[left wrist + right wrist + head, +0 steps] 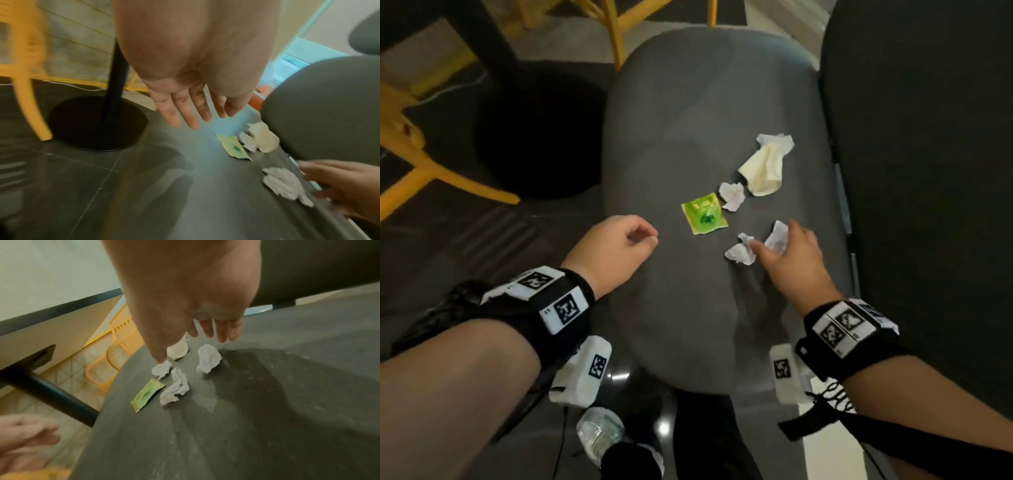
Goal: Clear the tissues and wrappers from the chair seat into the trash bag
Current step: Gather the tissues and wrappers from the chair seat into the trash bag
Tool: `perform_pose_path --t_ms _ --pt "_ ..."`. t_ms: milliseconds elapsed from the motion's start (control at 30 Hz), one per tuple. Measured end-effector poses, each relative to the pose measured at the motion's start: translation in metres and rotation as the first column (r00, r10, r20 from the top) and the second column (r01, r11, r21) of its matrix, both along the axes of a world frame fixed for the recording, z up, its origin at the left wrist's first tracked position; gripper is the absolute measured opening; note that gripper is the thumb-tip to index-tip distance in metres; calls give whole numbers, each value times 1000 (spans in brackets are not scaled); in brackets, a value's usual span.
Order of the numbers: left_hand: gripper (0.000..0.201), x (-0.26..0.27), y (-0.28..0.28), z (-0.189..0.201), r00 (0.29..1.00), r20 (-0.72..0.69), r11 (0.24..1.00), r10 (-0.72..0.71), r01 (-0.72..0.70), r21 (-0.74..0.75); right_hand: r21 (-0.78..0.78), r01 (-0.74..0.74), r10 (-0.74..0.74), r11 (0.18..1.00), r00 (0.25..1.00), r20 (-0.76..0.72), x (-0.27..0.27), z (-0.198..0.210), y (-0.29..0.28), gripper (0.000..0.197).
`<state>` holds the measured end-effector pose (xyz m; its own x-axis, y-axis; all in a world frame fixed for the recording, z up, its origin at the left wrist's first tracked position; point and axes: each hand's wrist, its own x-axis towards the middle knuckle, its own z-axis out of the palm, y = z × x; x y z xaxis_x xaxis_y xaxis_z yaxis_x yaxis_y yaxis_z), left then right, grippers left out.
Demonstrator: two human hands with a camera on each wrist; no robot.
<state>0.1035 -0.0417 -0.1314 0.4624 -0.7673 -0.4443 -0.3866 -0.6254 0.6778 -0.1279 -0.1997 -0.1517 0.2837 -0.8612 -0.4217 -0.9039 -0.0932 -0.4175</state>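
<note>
Right hand [791, 260], fingers spread, reaches over crumpled tissues [739, 251] mid-frame on the chair seat [671, 154]; left hand [616, 246] hangs loosely curled, empty.

Right hand [787, 253] covers part of near tissue [777, 236]; contact perhaps, unclear. Left wrist view blurred.

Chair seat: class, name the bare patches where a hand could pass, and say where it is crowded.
Bare: the far half of the chair seat beyond the cream tissue, and the near part between the left hand and right hand. Crowded: the middle right, round the green wrapper and crumpled tissues.
</note>
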Motion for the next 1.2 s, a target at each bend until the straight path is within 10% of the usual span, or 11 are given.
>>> perform_pose_path --t_ms 100,333,500,733,1200 --pt "9 -17 -30 -1 994 55 994 -97 93 60 43 -170 174 985 979 -104 14 -12 -3 87" --pt "55 -39 -89 -18 962 149 966 -228 205 155 -43 -469 471 882 881 49 4 -23 17 26" --pt "68 -49 -111 -33 924 235 929 -302 231 288 -63 -381 386 923 902 194 -8 -13 -12 31" --pt "20 -39 -98 -28 894 257 918 -366 302 257 -159 -158 206 975 910 360 21 5 -73 36" --pt "19 -58 -126 -38 877 234 901 -420 373 222 -22 -29 35 999 920 389 13 -4 -67 26"
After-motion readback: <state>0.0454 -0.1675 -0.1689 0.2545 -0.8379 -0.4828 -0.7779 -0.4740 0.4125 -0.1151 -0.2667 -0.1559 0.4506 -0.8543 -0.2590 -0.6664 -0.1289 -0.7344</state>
